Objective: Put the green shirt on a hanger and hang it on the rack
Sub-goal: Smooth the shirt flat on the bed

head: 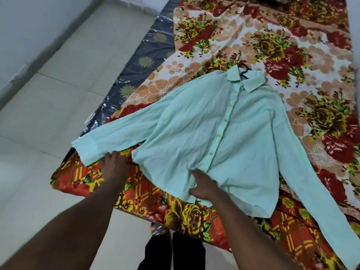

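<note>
A pale green button shirt (224, 129) lies spread flat, front up, on a floral bedsheet (292, 55), with both sleeves stretched out. A black hanger hook (243, 67) pokes out at the collar; the remainder of the hanger is hidden inside the shirt. My left hand (115, 164) rests between the left sleeve's cuff and the body of the shirt, fingers touching the sleeve's edge. My right hand (204, 184) lies flat on the shirt's lower hem, fingers apart. No rack is in view.
The mattress (144, 53), wrapped in dark plastic, lies low on a pale tiled floor (48, 106). A white wall (23, 26) runs along the left. My legs and a sandal (159, 230) stand at the bed's near edge.
</note>
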